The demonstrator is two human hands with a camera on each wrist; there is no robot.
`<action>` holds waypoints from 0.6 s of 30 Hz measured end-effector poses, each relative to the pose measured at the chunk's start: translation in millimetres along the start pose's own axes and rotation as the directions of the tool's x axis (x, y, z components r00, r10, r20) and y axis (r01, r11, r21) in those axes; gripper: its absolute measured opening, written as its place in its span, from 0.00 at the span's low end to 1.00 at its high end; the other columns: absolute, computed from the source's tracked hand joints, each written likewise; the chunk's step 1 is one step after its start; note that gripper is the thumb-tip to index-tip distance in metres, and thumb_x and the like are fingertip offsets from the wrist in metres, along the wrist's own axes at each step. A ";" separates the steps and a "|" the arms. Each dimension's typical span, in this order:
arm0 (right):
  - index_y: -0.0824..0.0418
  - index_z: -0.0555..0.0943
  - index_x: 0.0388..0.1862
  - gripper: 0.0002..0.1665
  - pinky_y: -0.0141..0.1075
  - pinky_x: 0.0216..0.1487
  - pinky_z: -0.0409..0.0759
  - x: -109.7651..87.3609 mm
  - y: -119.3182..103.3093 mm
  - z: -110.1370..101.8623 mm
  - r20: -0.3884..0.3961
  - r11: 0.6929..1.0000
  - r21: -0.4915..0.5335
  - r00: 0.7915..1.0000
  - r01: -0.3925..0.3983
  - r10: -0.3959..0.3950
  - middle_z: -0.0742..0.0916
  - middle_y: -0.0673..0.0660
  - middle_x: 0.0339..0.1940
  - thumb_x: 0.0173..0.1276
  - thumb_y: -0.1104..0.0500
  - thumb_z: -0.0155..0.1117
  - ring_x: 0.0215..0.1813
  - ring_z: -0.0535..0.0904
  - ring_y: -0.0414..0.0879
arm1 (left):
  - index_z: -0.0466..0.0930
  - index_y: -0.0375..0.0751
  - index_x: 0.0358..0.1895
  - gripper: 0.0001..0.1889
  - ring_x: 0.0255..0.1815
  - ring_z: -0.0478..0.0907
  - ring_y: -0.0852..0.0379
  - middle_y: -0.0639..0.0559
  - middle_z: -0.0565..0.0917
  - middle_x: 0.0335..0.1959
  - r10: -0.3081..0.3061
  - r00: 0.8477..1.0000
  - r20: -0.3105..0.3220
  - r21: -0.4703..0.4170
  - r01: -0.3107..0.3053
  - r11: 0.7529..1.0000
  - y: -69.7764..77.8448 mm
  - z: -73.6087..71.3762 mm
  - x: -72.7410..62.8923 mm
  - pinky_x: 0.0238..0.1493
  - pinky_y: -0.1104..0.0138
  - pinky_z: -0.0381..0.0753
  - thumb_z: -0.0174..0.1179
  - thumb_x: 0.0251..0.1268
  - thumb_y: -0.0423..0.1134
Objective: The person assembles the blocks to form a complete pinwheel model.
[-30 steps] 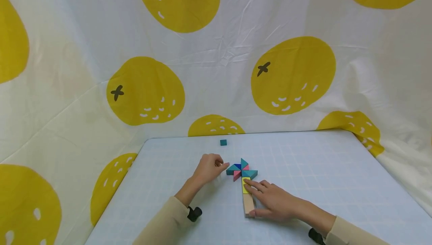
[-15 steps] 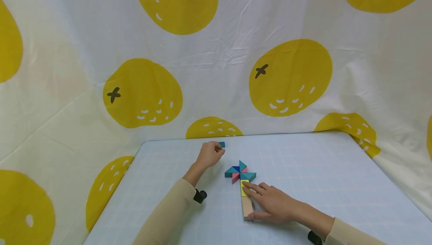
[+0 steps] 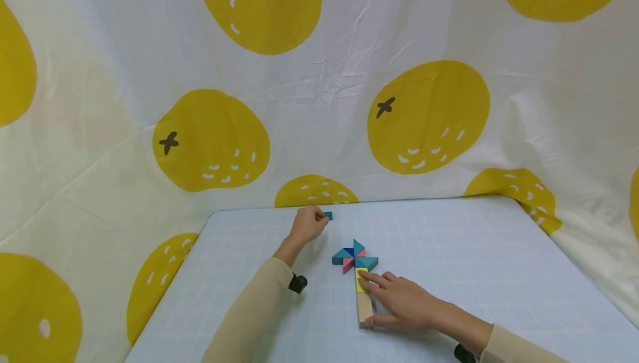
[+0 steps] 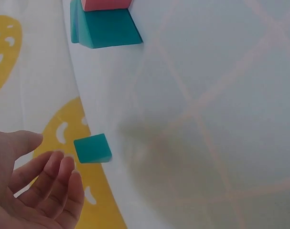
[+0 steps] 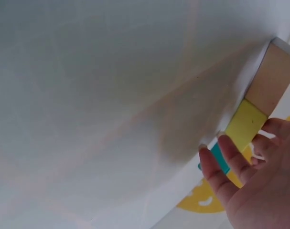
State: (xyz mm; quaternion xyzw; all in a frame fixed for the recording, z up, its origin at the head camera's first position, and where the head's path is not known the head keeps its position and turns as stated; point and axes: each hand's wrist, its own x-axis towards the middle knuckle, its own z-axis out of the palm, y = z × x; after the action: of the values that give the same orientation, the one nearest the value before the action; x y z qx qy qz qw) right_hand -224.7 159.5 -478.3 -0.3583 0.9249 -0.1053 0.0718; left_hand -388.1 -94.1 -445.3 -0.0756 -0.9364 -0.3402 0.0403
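At the table's far edge, my left hand (image 3: 309, 223) is beside a small teal block (image 3: 329, 216), its fingers loosely bent. In the left wrist view a gap shows between the thumb and the other fingers, close to that block (image 4: 92, 149). My right hand (image 3: 404, 299) rests along a yellow block (image 3: 359, 286) and a plain wooden block (image 3: 364, 307). Its fingertips touch the yellow one, while the thumb is at the wooden one's near end. These two line up below a pinwheel of teal, pink and blue triangular blocks (image 3: 366, 262).
A pale checked cloth (image 3: 464, 257) covers the table. Behind it hangs a white curtain (image 3: 344, 130) with large yellow fruit prints. Each wrist carries a small black camera (image 3: 298, 283).
My left hand has moved from beside the pinwheel away to the teal block at the far edge. The right hand stays on the yellow and wooden blocks.
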 end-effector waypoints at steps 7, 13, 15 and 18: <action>0.51 0.63 0.82 0.55 0.51 0.58 0.81 -0.3 -0.8 -0.3 0.006 1.000 -0.002 1.000 -0.003 0.003 0.66 0.49 0.82 0.67 0.19 0.47 0.66 0.72 0.50 | 0.80 0.35 0.60 0.22 0.53 0.77 0.45 0.40 0.81 0.56 -0.028 0.999 -0.016 0.054 0.029 0.998 -5.1 7.0 16.4 0.57 0.55 0.82 0.68 0.70 0.43; 0.51 0.64 0.81 0.54 0.49 0.57 0.81 -0.6 0.7 0.1 -0.012 1.000 -0.016 1.000 0.003 -0.003 0.65 0.49 0.82 0.67 0.19 0.47 0.65 0.72 0.49 | 0.74 0.39 0.69 0.28 0.70 0.69 0.42 0.41 0.73 0.71 -0.077 0.996 0.036 0.065 0.075 0.995 -6.0 18.8 29.4 0.71 0.47 0.70 0.66 0.72 0.48; 0.51 0.64 0.81 0.54 0.49 0.57 0.81 -0.6 1.5 2.1 -0.017 1.000 -0.019 1.000 0.012 -0.012 0.65 0.49 0.82 0.67 0.19 0.46 0.65 0.72 0.49 | 0.76 0.39 0.68 0.28 0.69 0.71 0.42 0.41 0.75 0.69 -0.099 0.994 0.046 0.073 0.096 0.993 -7.2 23.5 32.6 0.71 0.47 0.71 0.65 0.72 0.49; 0.52 0.64 0.81 0.54 0.47 0.57 0.81 -0.6 2.7 4.9 -0.029 0.999 -0.027 0.999 0.030 -0.031 0.65 0.49 0.82 0.69 0.20 0.45 0.65 0.72 0.49 | 0.80 0.37 0.64 0.25 0.62 0.75 0.43 0.41 0.79 0.65 -0.135 0.990 0.036 0.083 0.131 0.988 -9.5 28.9 37.8 0.68 0.49 0.75 0.66 0.71 0.49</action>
State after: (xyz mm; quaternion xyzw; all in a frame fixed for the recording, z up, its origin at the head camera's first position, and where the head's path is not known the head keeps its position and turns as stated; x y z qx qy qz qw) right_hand -225.0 161.2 -483.7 -0.3716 0.9216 -0.0994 0.0519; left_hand -427.6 -78.4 -468.6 -0.0183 -0.9530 -0.3023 0.0011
